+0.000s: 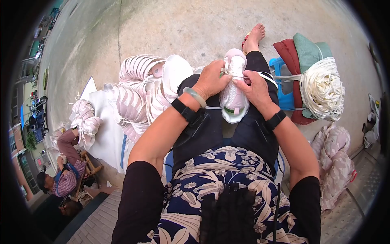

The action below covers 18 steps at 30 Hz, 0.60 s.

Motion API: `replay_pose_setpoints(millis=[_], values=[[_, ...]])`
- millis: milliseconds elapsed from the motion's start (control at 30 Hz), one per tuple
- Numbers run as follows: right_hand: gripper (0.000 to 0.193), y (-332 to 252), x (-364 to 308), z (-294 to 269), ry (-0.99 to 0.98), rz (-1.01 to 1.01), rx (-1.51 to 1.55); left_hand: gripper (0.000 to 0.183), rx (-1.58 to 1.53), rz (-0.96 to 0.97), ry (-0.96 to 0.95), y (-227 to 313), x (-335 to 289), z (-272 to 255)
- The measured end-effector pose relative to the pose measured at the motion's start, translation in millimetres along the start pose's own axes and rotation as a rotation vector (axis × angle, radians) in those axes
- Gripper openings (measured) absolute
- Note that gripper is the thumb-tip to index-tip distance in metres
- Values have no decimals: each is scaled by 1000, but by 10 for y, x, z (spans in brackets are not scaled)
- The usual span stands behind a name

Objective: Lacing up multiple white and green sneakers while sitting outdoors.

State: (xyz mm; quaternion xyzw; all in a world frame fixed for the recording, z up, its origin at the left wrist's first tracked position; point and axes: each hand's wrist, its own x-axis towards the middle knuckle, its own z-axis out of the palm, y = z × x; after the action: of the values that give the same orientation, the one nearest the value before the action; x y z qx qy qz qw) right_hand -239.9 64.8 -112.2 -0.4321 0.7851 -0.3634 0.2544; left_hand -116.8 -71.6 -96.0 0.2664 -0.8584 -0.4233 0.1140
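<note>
A pale pink and white shoe upper (pixel 233 97) lies lengthwise across my lap, its toe end pointing away from me. A white shoelace (pixel 237 77) crosses its middle, and a loose length trails over my right thigh. My left hand (pixel 212 79) is closed on the lace at the upper's left side, fingertips pinched together. From the right, my right hand (pixel 256 88) pinches the lace, its thumb and fingers close to the lacing rows. The fingertips hide part of the eyelets. Green lining shows at the near opening.
Piles of pink and white uppers (pixel 136 95) lie left of my legs on a white sheet (pixel 106 122). At right, a blue stool (pixel 287 99) bears red and green cloth and a bundle of white laces (pixel 323 89). Knotted bundles (pixel 335 162) lie behind it. Another person (pixel 67 181) sits far left.
</note>
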Motion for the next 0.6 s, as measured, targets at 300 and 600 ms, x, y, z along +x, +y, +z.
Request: replay_pose_setpoints(millis=[300, 600], values=[[39, 36, 18, 36, 26, 111, -20, 49, 322, 63, -40, 384, -287, 26], [40, -96, 42, 33, 38, 164, -96, 28, 604, 81, 78, 423, -368, 113]])
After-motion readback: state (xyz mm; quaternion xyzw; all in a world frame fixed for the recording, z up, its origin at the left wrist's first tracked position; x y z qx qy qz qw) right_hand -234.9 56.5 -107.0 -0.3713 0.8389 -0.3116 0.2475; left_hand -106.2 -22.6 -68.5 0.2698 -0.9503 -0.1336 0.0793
